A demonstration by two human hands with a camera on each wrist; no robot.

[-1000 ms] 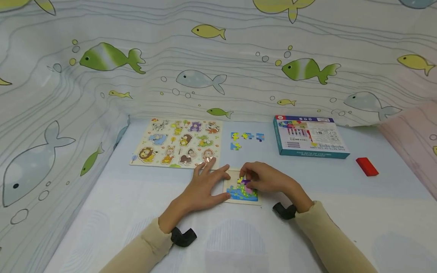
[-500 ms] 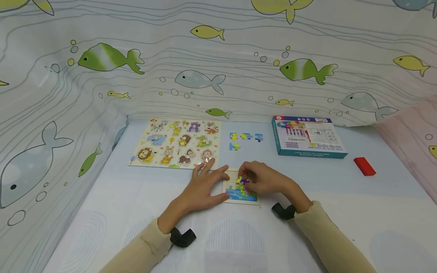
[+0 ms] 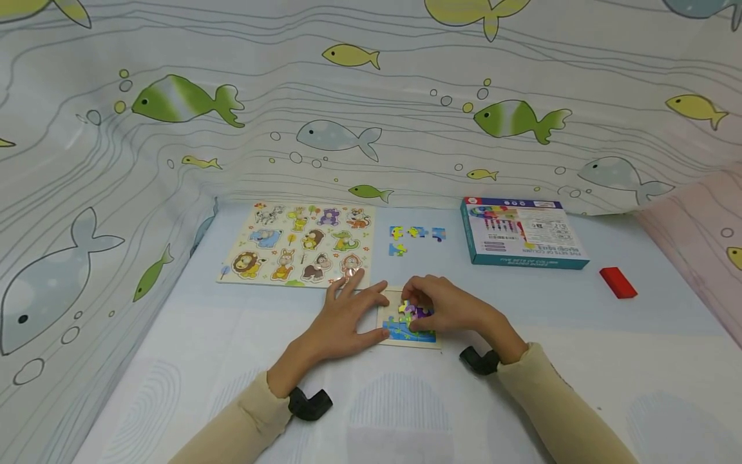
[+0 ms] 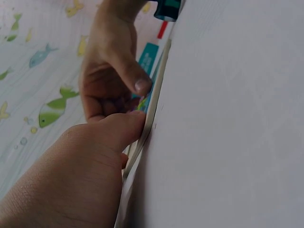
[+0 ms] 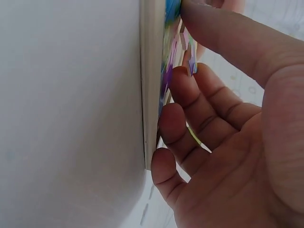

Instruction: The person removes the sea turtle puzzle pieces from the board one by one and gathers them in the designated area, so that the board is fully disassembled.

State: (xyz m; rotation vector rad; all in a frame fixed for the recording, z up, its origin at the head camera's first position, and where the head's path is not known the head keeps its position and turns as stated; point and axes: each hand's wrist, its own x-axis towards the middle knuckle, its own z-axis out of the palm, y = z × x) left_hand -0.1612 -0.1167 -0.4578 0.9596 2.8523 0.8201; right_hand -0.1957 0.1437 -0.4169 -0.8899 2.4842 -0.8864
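A small wooden jigsaw tray [image 3: 408, 345] lies in front of me, its lower part filled with blue and green pieces. My right hand [image 3: 446, 304] is over its upper right part, fingers curled. Thumb and fingertips pinch a yellow and purple puzzle piece [image 3: 404, 308], which appears tilted on edge in the right wrist view [image 5: 192, 61]. My left hand [image 3: 348, 322] lies with spread fingers; its thumb touches the tray's left edge, and other fingertips reach the near right corner of a large animal puzzle board [image 3: 295, 282]. The right fingers hide part of the tray.
Several loose puzzle pieces [image 3: 397, 249] lie beyond the tray. A flat teal-edged box [image 3: 527, 232] sits at the back right, with a red block [image 3: 618, 283] further right. A fish-patterned sheet [image 3: 429, 161] rises behind and at the left.
My right thumb has shifted slightly left and toward me over the tray, and more purple shows beside the fingers. The left hand keeps its place.
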